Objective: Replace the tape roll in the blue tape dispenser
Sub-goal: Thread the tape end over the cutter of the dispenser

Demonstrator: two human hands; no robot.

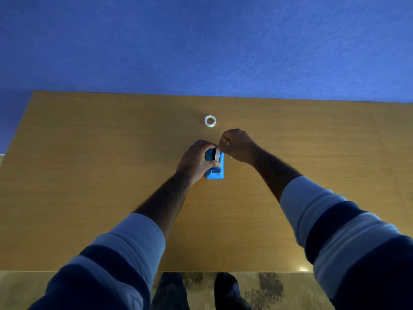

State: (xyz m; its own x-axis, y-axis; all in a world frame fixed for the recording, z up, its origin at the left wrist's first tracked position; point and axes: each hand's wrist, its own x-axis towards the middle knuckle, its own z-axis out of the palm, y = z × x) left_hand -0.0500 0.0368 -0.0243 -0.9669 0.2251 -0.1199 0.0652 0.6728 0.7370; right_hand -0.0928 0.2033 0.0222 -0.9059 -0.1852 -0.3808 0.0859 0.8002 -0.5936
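Observation:
The blue tape dispenser (215, 172) stands on the wooden table (111, 175), its cutter end toward me. My left hand (195, 161) wraps around its left side and holds it, thumb resting on the top. A pale tape roll (216, 154) sits upright in the dispenser's far end. My right hand (237, 144) is closed, its fingertips pinching the top of that roll. A second white tape roll (210, 121) lies flat on the table a short way beyond both hands.
A blue wall (201, 41) rises behind the table's far edge. The table's near edge runs across the bottom, with patterned carpet (268, 289) and my legs below it.

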